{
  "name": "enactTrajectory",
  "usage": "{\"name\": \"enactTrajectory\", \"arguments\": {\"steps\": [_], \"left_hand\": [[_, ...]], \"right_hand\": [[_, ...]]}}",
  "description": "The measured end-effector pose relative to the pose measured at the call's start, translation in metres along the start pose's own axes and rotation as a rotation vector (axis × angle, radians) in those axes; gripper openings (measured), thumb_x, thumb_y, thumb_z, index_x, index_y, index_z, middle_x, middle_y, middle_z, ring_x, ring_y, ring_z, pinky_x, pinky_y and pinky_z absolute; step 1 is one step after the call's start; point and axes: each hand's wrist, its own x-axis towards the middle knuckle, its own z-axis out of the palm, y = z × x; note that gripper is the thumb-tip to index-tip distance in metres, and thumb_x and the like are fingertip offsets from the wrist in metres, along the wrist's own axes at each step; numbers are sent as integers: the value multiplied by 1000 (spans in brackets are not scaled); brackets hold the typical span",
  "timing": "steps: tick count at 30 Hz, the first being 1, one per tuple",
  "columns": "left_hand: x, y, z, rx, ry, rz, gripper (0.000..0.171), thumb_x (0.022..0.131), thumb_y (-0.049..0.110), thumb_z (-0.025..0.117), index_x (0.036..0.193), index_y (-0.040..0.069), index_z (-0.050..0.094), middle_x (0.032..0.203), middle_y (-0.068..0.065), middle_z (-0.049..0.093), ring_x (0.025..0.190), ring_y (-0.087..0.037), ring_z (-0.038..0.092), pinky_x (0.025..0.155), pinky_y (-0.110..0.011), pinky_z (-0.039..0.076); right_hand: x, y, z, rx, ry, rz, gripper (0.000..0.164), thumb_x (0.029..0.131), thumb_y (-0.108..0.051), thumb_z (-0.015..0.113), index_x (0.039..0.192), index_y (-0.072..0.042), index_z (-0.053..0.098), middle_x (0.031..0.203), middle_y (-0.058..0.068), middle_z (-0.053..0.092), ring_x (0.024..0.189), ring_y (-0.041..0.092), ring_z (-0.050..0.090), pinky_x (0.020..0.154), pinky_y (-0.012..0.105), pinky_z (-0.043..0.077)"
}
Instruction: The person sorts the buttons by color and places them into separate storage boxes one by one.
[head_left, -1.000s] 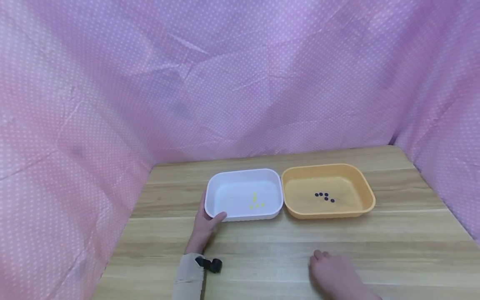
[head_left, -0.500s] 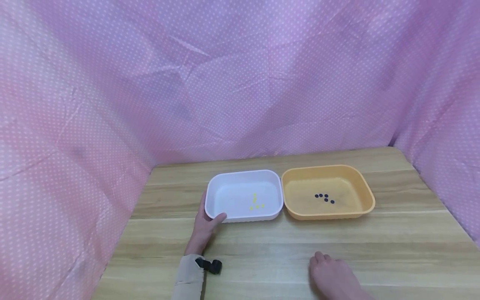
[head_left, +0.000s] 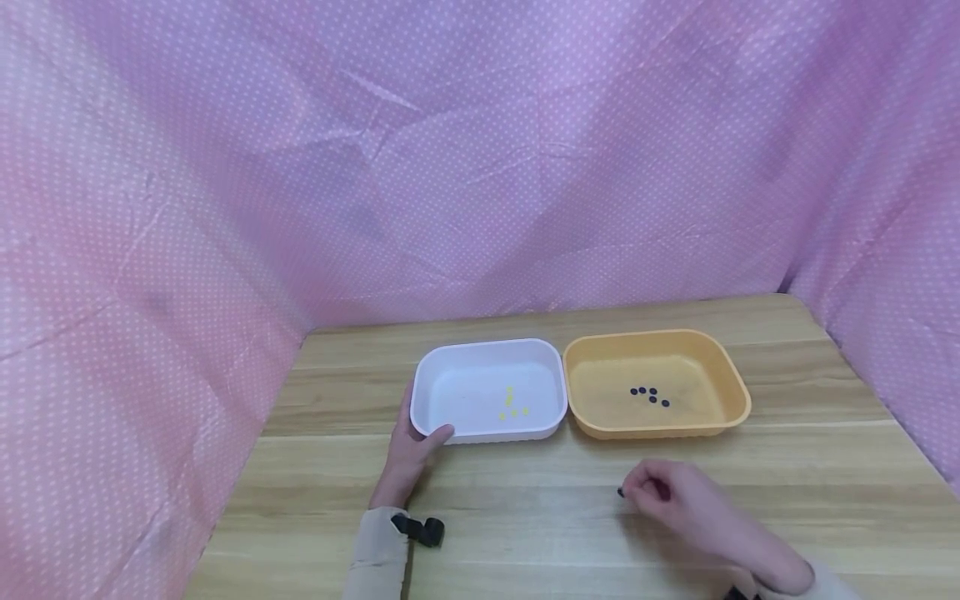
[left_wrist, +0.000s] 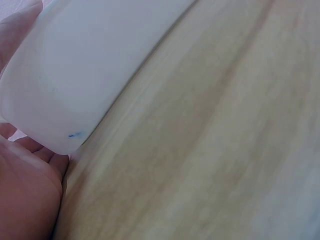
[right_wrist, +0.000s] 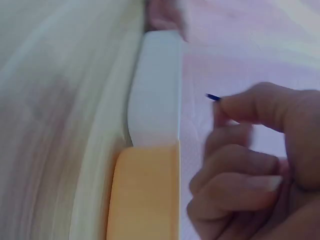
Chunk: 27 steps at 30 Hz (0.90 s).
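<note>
My left hand (head_left: 405, 454) holds the near left corner of a white plastic tray (head_left: 457, 387), its thumb over the rim and its fingers along the outer side. Several small yellow pieces (head_left: 513, 413) lie inside that tray. Above the table in front of an orange tray (head_left: 615, 362), my right hand (head_left: 678, 496) pinches a small dark disc (head_left: 620, 492) between thumb and index finger. The right wrist view shows this disc (right_wrist: 212, 96) edge-on at the fingertips. Several dark discs (head_left: 652, 399) lie on the orange tray's floor.
Both trays stand side by side, touching, toward the back of the wooden table (head_left: 517, 517). A pink dotted cloth (head_left: 480, 167) hangs behind and at both sides of the table.
My right hand has come up from the tabletop and forward toward the orange tray, with a dark disc now showing at its fingertips. The left hand and both trays have stayed put.
</note>
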Motion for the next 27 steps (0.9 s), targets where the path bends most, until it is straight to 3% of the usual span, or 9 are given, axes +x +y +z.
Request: {"name": "enactTrajectory", "arguments": {"steps": [2,6,10,13,20,27], "left_hand": [[0,0,0,3,-2,-5,102,83,14,78,157,30,9,160,6,19,143,-20,25,115,-37,26],[1,0,0,2,-4,-6,101,84,14,77,157,30,9,160,6,19,143,-20,25,115,-36,25],[1,1,0,-2,-4,1,101,84,13,77,156,30,10,159,6,20,143,-20,26,115,-36,26],[2,0,0,-12,-8,8,101,84,12,77,157,30,10,160,5,20,143,-21,26,115,-37,27],[12,-24,-3,-7,12,18,102,83,14,78,155,36,10,159,12,19,142,-15,25,116,-37,24],[13,-29,-3,-41,16,53,102,82,14,78,155,37,11,158,11,21,142,-16,26,115,-37,25]], "right_hand": [[5,4,-8,99,15,13,11,93,-17,65,92,-6,69,73,-3,58,63,3,48,53,23,45],[12,9,-19,227,53,131,21,95,-23,63,99,-2,69,80,4,60,67,7,49,55,25,44],[17,10,-26,334,49,221,30,96,-29,61,102,0,67,66,-1,46,57,8,40,47,28,37],[20,9,-29,390,40,234,32,97,-32,60,100,0,66,58,-3,36,50,8,34,41,29,33],[25,9,-36,495,45,242,33,97,-32,60,101,0,66,57,-5,33,49,7,31,40,27,29],[30,13,-39,591,33,225,29,98,-29,58,96,-1,64,60,-4,32,51,9,30,42,30,26]]}}
